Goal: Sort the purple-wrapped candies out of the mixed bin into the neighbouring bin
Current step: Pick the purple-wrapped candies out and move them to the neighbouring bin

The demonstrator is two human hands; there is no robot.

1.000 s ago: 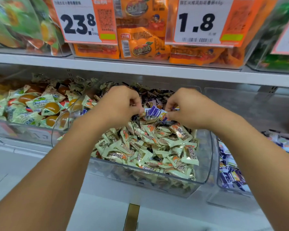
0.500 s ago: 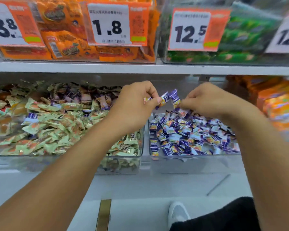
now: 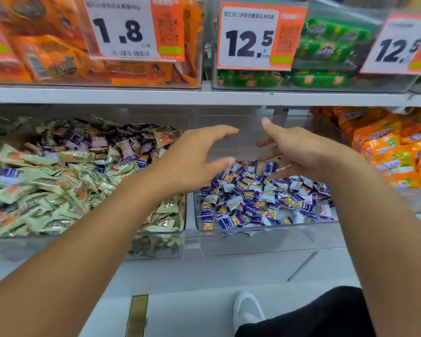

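From the head camera, both hands hover with fingers spread over the clear neighbouring bin (image 3: 265,242) of purple-wrapped candies (image 3: 255,203). The left hand (image 3: 192,156) is released and holds nothing; the right hand (image 3: 299,152) is likewise released, and a purple candy (image 3: 269,166) sits just beside its fingers atop the pile. To the left, touching wall to wall, the mixed bin (image 3: 156,249) holds pale green wrappers with purple ones among them toward the back. Above, price tags read 1.8 (image 3: 118,31) and 12.5 (image 3: 249,41).
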